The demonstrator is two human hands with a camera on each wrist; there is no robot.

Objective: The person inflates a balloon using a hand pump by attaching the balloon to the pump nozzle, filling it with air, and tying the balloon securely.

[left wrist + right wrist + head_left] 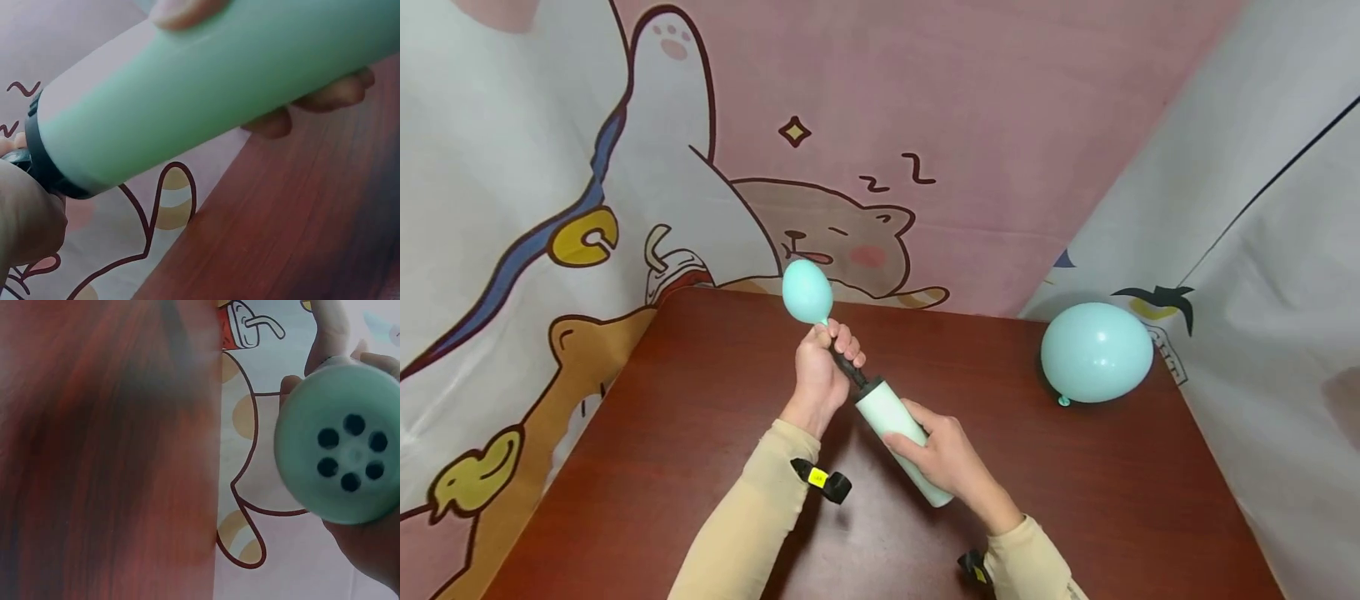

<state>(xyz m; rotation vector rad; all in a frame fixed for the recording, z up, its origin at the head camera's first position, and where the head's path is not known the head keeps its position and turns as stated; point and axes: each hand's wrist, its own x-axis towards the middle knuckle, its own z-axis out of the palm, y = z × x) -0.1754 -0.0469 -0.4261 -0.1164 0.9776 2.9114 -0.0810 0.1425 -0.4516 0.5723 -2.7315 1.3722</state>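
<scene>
Above the surface (715,417), with left fingers (846,340) clamped beneath the small balloon (807,292) on the dark end (851,367) of the pump (887,410) and right fingers (921,411) round its barrel (892,417), I should stroke straight.

- Reddish-brown table (700,392), spreading around 6 o'clock in the head view.
- Large pale-blue balloon (1097,352) at 3 o'clock, on the tabletop near the back edge, its knot (1063,402) toward 7 o'clock.
- Printed cloth (1037,125) behind the table, pink at 12 o'clock.
- On it: a closed-eyed bear (842,221) at 11 o'clock, a yellow bell (574,242) at 9, a yellow duck (475,479) at 8.
</scene>
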